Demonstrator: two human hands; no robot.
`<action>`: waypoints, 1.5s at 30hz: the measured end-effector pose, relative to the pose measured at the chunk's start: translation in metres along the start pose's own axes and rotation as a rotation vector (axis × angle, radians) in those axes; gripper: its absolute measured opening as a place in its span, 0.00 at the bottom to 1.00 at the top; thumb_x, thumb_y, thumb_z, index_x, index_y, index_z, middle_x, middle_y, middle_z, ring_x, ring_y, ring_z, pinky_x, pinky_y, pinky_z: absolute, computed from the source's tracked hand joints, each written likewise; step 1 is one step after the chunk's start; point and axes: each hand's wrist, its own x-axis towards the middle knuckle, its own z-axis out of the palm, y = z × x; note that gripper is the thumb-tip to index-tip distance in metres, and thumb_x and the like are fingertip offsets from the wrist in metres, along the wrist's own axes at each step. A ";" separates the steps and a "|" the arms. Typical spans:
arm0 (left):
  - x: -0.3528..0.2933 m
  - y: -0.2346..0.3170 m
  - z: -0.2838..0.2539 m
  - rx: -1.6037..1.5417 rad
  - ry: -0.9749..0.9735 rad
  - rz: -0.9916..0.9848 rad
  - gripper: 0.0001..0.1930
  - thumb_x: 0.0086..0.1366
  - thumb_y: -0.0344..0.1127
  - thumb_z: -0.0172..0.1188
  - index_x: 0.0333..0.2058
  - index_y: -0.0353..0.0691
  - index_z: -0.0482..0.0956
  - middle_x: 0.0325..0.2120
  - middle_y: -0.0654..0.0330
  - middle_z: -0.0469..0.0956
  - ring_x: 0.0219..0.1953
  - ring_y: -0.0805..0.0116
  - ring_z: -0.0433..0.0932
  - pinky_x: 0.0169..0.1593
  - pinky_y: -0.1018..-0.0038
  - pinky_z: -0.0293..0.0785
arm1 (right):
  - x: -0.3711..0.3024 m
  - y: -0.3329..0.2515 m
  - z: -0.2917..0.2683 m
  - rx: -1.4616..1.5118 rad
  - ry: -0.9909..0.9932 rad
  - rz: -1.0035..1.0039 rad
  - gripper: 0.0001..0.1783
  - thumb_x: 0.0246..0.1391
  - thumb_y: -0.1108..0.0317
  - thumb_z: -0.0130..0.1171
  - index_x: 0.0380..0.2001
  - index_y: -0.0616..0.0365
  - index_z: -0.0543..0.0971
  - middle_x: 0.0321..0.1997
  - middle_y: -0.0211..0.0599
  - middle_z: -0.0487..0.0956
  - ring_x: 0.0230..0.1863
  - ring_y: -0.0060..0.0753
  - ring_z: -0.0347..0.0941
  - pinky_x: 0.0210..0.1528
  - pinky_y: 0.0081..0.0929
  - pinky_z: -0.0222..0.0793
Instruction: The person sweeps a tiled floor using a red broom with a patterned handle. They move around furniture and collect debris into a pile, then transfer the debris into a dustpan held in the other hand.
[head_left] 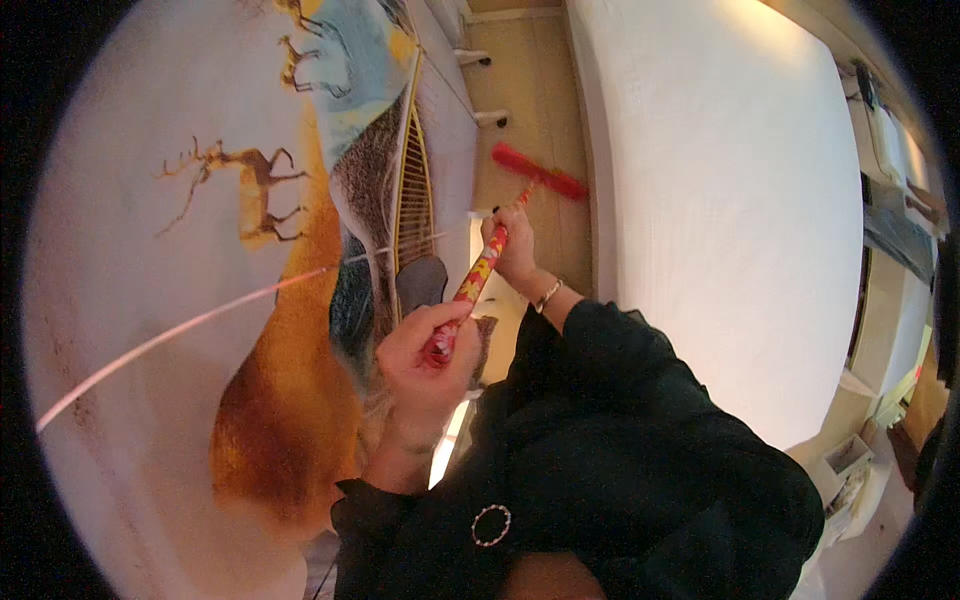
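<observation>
My left hand (pixel 428 355) is closed around the top end of a broom handle (pixel 478 275), which is red with a yellow and white pattern. Farther down the same handle, my right hand (pixel 514 248) also grips it, a bracelet on its wrist. The handle slants away from me to a red broom head (pixel 538 172), which is at the floor (pixel 530 95) in the narrow strip between the wall and a large white surface. Motion blurs the head slightly, so its bristles cannot be made out.
On the left rises a wall mural (pixel 270 200) with painted deer. A large white bed-like surface (pixel 730 200) borders the strip on the right. Two dark-tipped white feet (pixel 490 118) stand on the floor ahead. A rounded grey thing (pixel 421 283) is beside the left hand.
</observation>
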 end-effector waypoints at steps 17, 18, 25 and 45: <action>-0.200 -0.068 0.050 0.062 -0.102 -0.078 0.15 0.57 0.30 0.68 0.43 0.35 0.81 0.30 0.47 0.82 0.30 0.53 0.84 0.35 0.68 0.79 | -0.165 0.061 -0.049 0.085 -0.474 -0.170 0.13 0.40 0.76 0.61 0.15 0.54 0.66 0.18 0.37 0.68 0.26 0.44 0.67 0.31 0.34 0.62; -0.211 -0.069 0.042 0.047 -0.091 -0.065 0.13 0.57 0.29 0.67 0.42 0.35 0.81 0.29 0.47 0.82 0.30 0.52 0.84 0.35 0.68 0.78 | -0.185 0.054 -0.048 0.085 -0.410 -0.139 0.13 0.41 0.76 0.61 0.15 0.54 0.66 0.18 0.38 0.68 0.26 0.44 0.67 0.30 0.34 0.62; -0.293 -0.108 -0.022 -0.005 -0.029 -0.005 0.11 0.57 0.25 0.64 0.40 0.34 0.83 0.31 0.48 0.84 0.31 0.56 0.85 0.35 0.70 0.78 | -0.316 0.019 -0.022 -0.101 -0.154 -0.059 0.11 0.46 0.78 0.61 0.21 0.57 0.68 0.20 0.39 0.69 0.27 0.39 0.68 0.28 0.31 0.61; -0.477 -0.077 0.024 0.074 -0.007 -0.194 0.13 0.60 0.28 0.66 0.44 0.35 0.80 0.29 0.47 0.82 0.31 0.56 0.85 0.37 0.69 0.79 | -0.400 0.002 -0.084 0.127 -0.660 -0.294 0.08 0.43 0.74 0.61 0.19 0.54 0.71 0.24 0.40 0.74 0.31 0.50 0.71 0.35 0.40 0.67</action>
